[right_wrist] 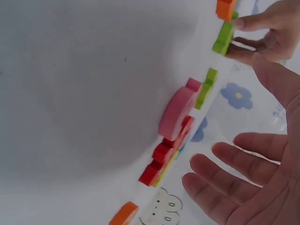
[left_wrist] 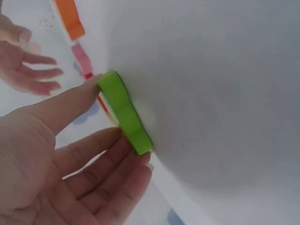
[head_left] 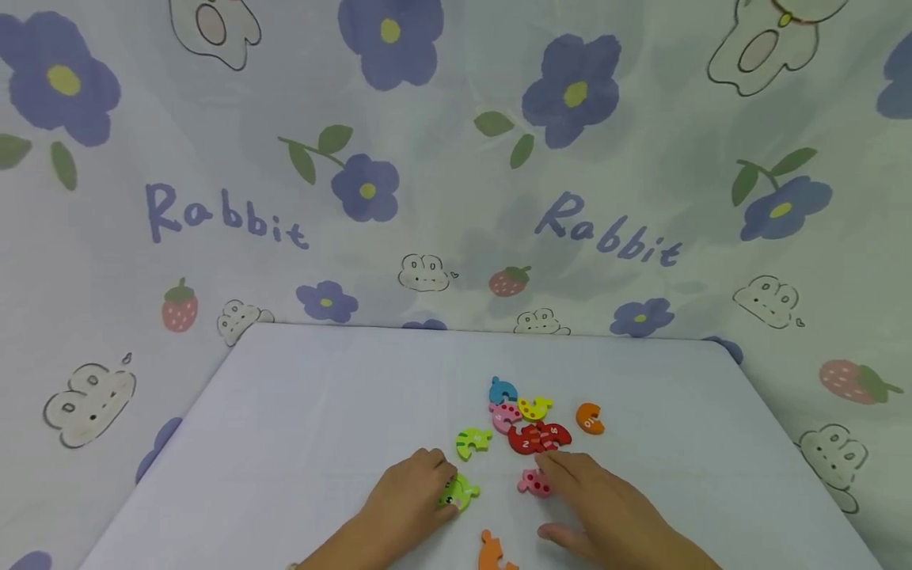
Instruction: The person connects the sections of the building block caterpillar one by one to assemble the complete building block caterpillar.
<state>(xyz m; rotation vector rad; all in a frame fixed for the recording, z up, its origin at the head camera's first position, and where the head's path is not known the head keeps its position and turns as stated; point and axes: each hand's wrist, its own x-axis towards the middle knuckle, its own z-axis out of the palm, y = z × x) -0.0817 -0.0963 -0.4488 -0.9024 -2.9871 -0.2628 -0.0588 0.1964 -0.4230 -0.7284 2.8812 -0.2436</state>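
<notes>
A light-green puzzle piece with a face [head_left: 463, 492] lies on the white table, partly covered by my left hand [head_left: 408, 499]. In the left wrist view, thumb and fingers pinch this green piece [left_wrist: 123, 112] by its two ends. My right hand [head_left: 613, 511] hovers with its fingers spread and nothing between them. Nearest to it is a pink spotted piece [head_left: 533, 482], which the fingers partly overlap in the head view. The right wrist view shows that pink piece [right_wrist: 180, 111] apart from the fingers. A striped green piece [head_left: 472, 442] lies just beyond my left hand.
Beyond the hands cluster two red pieces [head_left: 526, 439], another pink piece [head_left: 506, 416], a yellow one [head_left: 534, 408] and a blue one [head_left: 503, 391]. An orange piece [head_left: 589, 419] lies to their right. Another orange piece [head_left: 492, 552] is at the bottom edge of view.
</notes>
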